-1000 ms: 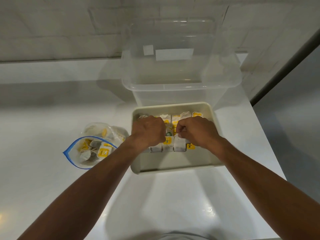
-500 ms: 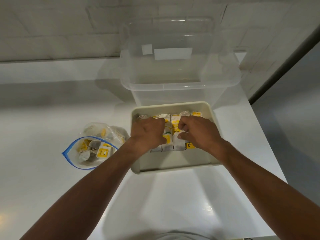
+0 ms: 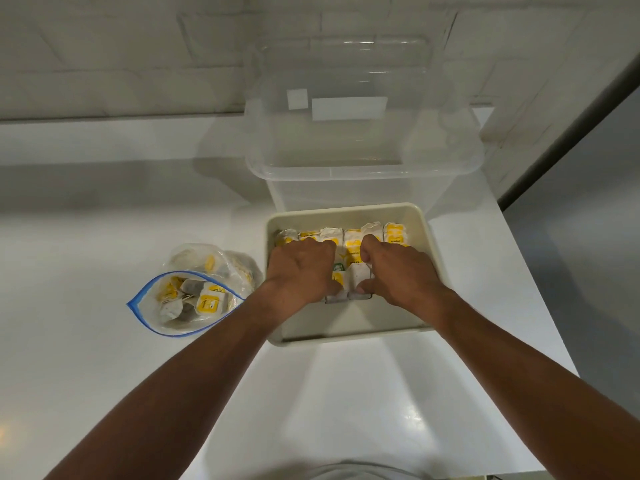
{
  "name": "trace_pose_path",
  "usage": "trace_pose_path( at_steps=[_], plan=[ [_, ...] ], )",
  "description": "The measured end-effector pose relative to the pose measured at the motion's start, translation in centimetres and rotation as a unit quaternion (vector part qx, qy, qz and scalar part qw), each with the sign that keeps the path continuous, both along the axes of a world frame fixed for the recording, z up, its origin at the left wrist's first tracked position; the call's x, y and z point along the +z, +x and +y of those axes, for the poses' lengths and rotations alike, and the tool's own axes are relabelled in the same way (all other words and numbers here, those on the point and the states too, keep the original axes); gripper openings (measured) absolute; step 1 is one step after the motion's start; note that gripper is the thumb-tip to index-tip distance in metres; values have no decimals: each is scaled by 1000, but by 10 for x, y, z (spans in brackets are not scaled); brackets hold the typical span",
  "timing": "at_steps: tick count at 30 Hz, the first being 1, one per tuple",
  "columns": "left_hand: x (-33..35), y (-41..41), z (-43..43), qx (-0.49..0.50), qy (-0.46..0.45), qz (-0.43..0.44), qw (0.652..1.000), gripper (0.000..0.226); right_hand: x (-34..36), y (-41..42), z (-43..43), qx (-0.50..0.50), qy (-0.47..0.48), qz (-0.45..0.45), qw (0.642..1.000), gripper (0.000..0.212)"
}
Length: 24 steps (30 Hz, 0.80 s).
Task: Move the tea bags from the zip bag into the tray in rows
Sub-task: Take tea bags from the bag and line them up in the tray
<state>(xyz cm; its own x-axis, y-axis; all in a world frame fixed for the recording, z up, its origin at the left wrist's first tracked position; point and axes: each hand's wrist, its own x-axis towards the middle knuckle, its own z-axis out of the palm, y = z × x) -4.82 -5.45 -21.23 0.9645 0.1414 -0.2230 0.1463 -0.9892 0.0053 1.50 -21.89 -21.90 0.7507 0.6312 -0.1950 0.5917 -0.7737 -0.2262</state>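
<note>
A white countertop [image 3: 104, 358] is filling most of the view. At 9 o'clock from the tray, a zip bag [image 3: 162, 329] with a blue rim is lying on its side, gaping open towards the viewer and holding loose tea bags [image 3: 207, 301] with yellow tags. The cream tray [image 3: 346, 211] is sitting at centre, with more tea bags standing in rows [image 3: 394, 233] against its far wall. The left hand [image 3: 301, 271] is curling knuckles-up over the left part of the rows; its fingertips are hidden, so whether it is grasping anything cannot be told. Just beside it, the right hand [image 3: 403, 271] is pinching the front tea bag [image 3: 358, 280] between thumb and fingers. At 12 o'clock from the tray, touching or nearly touching it, a tall clear plastic bin [image 3: 360, 168] is standing open, with two plain white stickers [image 3: 348, 108] on its far side. A pale tiled wall [image 3: 104, 57] is running behind, and a dark strip [image 3: 571, 133] is slanting down at 2 o'clock. The print on the tags is too small to read.
</note>
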Motion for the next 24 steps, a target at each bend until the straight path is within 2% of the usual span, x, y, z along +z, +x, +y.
trace_pose_path(
  at_steps=[7,16,24],
  plan=[
    [-5,5,-2,13,22,-16,1000,41,1,-1,2,-7,-7,3,1000,49],
    [2,4,5,17,-30,-4,999,35,3,4,2,-21,18,13,1000,50],
    [28,-13,8,28,-84,-69,994,34,14,-1,6,-53,31,18,998,37]
  ],
)
